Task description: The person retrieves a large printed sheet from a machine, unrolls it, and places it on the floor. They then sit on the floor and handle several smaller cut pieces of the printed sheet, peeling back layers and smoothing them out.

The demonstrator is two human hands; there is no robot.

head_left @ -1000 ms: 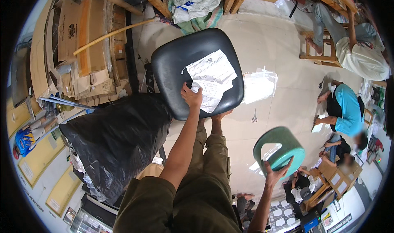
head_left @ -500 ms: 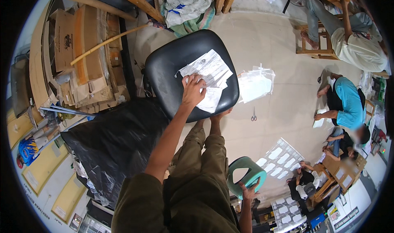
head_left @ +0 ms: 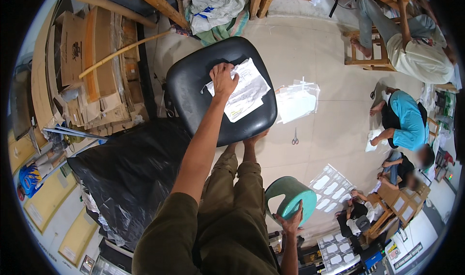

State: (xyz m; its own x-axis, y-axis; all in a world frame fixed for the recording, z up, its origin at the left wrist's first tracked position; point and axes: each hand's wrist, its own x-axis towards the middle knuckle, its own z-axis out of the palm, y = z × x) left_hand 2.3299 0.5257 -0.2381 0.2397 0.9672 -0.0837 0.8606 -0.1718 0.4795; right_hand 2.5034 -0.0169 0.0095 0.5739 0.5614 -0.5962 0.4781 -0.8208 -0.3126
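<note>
My left hand [head_left: 224, 81] was on top of some white papers [head_left: 247, 93], with its fingers bent down over their far left corner. I could see it touch them, but my own hand hid the fingertips, so I can't say if they pinched the papers or just pressed. The papers lay in a messy pile, mostly to the right of that hand and a bit nearer to me. Under the hand and the papers was a big black seat [head_left: 191, 103], soft-looking and shiny, with round corners.

My right hand [head_left: 290, 219] was much closer to me and over to the right. It gripped a green round thing [head_left: 286, 188] with a big hole in its side. My fingers were pressed on its right end, and most of it was ahead of that hand.

Straight ahead of my right hand, past the green thing, some scissors [head_left: 295, 138] lay on the floor. To the right of my left hand, past the seat, there were white sheets [head_left: 296, 103] on the floor too. Behind my left hand, on its left, was a big black plastic sheet [head_left: 126, 173]. Far to its left stood some brown cardboard [head_left: 101, 42].
</note>
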